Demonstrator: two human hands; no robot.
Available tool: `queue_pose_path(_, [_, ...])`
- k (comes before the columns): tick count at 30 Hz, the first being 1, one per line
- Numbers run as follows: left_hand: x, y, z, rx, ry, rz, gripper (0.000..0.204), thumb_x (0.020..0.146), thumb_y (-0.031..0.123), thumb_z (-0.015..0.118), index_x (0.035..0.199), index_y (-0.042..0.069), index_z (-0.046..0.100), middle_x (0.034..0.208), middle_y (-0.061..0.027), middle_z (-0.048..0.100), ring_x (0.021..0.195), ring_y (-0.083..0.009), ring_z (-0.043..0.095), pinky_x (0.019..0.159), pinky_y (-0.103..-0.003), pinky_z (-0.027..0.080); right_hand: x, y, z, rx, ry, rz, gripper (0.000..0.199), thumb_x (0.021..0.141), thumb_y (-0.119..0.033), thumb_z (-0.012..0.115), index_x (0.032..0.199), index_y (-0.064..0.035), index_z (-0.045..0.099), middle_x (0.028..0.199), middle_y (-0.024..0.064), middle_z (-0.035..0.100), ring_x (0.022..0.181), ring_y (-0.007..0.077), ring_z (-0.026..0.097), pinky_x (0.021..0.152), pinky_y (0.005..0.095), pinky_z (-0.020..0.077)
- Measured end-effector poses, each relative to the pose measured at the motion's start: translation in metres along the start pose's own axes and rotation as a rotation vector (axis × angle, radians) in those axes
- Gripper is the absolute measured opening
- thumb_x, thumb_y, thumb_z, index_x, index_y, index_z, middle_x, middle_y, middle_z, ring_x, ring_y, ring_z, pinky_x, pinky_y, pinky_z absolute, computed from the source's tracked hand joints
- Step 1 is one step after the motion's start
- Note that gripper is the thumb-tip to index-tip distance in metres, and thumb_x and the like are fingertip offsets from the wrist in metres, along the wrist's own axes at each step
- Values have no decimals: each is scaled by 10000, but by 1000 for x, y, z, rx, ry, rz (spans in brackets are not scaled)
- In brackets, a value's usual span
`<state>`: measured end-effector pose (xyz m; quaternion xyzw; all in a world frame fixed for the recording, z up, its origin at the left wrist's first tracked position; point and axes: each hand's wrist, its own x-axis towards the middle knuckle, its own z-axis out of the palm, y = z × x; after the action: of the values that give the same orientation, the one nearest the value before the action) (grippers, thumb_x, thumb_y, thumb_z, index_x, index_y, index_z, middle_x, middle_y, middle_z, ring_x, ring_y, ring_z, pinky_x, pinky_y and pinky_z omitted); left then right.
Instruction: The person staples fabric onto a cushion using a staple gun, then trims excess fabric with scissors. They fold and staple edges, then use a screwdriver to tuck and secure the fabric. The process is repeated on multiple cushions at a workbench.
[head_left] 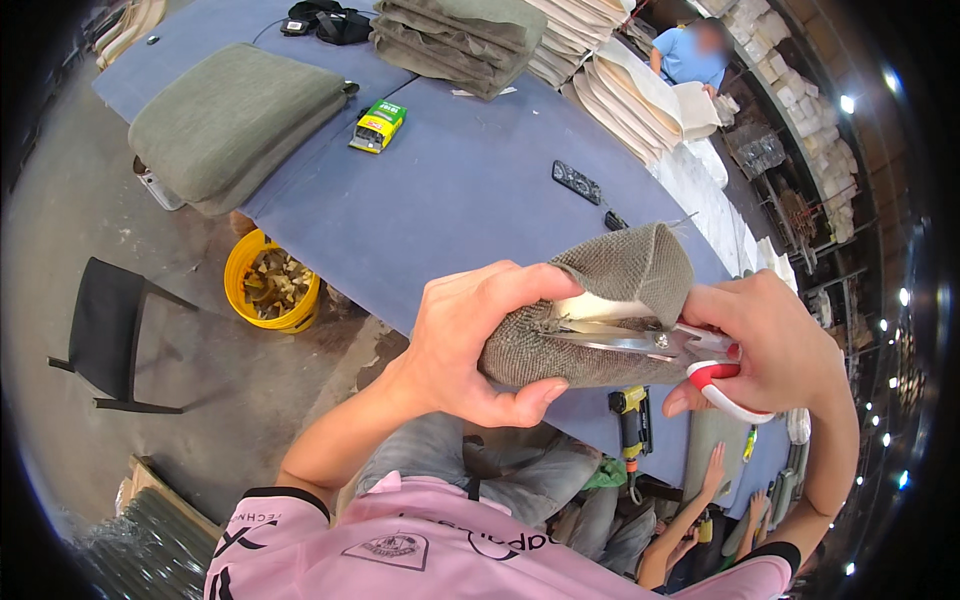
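Note:
My left hand (455,340) is wrapped round one end of a grey-green woven fabric-covered cushion piece (600,370), thumb below and fingers above. Its fabric flap (640,262) stands folded up, and pale padding shows in the gap beneath. In my right hand (785,340) is a pair of scissors (640,341) with red and white handles. The blades lie across the gap, pointing left toward my left hand. Loose threads show near the tips; whether the blades are touching the padding I cannot tell.
A blue table (450,190) bears stacked grey-green cushions (235,115), folded fabric (455,40), a green-yellow packet (378,126) and a phone (576,182). A nail gun (632,425) lies by the near edge. A yellow bucket of scraps (240,280) and black chair (105,330) stand left. Other people work nearby.

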<state>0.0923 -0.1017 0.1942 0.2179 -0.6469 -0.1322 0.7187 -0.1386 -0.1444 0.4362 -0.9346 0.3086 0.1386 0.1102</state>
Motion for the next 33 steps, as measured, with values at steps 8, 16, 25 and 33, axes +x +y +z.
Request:
queue_pose_path(8, [-4, -3, 2, -103, -39, -34, 1131, 746, 308, 935, 1694, -40, 427, 1081, -144, 807, 917, -337, 808, 871, -384, 623, 10, -6, 4, 28, -31, -41, 605, 756, -452, 1024, 1159, -76, 776, 832, 126, 747, 720, 405, 702, 634, 454, 506])
queue_pose_path(16, [-3, -4, 1, -57, -66, -19, 1172, 767, 350, 922, 1722, -60, 381, 1071, -149, 816, 915, -327, 813, 872, -372, 622, 11, -3, 11, -196, 20, -44, 493, 849, -465, 943, 1083, -62, 781, 800, 148, 739, 719, 427, 701, 641, 490, 525])
queue_pose_path(25, [-5, -3, 4, -113, -11, -67, 1193, 779, 335, 918, 1737, -84, 345, 1074, -165, 823, 896, -322, 824, 883, -366, 630, 22, 6, -3, -202, 9, -164, 432, 879, -430, 903, 876, -21, 763, 684, 193, 667, 679, 460, 672, 625, 501, 513])
queue_pose_path(33, [-4, 4, -1, -13, -57, -52, 1191, 767, 348, 925, 1729, -86, 372, 1081, -177, 813, 868, -319, 811, 862, -375, 631, -5, -22, -3, 3, -111, 82, 455, 833, -407, 976, 866, -25, 732, 695, 165, 651, 639, 421, 652, 608, 464, 495])
